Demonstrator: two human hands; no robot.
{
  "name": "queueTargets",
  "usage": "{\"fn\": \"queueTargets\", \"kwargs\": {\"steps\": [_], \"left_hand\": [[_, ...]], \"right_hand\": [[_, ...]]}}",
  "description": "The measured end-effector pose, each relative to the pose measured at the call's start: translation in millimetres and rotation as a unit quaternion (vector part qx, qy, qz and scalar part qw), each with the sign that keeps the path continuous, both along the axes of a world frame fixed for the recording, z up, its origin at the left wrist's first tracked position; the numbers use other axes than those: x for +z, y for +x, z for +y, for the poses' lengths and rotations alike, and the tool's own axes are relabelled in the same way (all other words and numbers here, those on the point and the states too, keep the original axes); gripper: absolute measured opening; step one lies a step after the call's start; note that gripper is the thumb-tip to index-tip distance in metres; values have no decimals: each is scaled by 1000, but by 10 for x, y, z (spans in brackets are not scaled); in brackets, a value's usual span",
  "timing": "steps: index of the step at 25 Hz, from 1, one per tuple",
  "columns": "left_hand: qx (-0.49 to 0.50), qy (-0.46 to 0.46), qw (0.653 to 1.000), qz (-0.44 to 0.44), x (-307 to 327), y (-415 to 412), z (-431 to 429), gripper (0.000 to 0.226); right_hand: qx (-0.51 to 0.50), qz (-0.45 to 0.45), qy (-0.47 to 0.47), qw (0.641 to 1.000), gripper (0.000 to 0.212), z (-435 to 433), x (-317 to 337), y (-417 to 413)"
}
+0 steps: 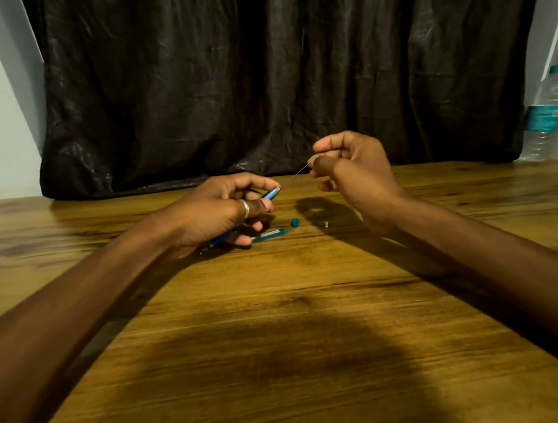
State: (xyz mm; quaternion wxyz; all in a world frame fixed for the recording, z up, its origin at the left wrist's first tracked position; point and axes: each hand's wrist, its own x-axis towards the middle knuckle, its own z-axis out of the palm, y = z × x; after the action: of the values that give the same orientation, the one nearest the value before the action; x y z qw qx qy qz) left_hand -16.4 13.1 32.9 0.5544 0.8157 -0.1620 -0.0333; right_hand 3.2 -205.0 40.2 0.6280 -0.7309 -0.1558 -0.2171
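Observation:
My left hand [226,213], with a ring on one finger, grips a blue mechanical pencil [270,194] just above the wooden table [283,331], its tip pointing right and up. My right hand [348,166] pinches a thin pencil lead [296,174] between thumb and forefinger; the lead runs from those fingers down to the pencil's tip. On the table under the hands lie a teal lead tube [270,234], a small teal cap [294,222] and a tiny pale part [326,223].
A dark crumpled curtain [273,74] hangs behind the table's far edge. A clear water bottle [544,114] with a teal cap and label stands at the far right. My shadow falls on the near tabletop.

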Motion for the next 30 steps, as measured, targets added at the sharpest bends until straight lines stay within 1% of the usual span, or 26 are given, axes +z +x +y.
{"fn": "queueTargets", "kwargs": {"steps": [7, 14, 21, 30], "left_hand": [[13, -8, 1000, -5, 1, 0, -18, 23], [-3, 1, 1000, 5, 25, -52, -12, 30], [-8, -6, 1000, 5, 37, -88, -27, 28], [-13, -27, 1000, 10, 9, -66, -49, 27]], "right_hand": [[5, 0, 18, 1000, 17, 9, 21, -32], [7, -2, 23, 1000, 16, 16, 17, -32], [-9, -2, 6, 1000, 17, 27, 11, -47], [-31, -26, -1, 999, 15, 82, -14, -61]]}}
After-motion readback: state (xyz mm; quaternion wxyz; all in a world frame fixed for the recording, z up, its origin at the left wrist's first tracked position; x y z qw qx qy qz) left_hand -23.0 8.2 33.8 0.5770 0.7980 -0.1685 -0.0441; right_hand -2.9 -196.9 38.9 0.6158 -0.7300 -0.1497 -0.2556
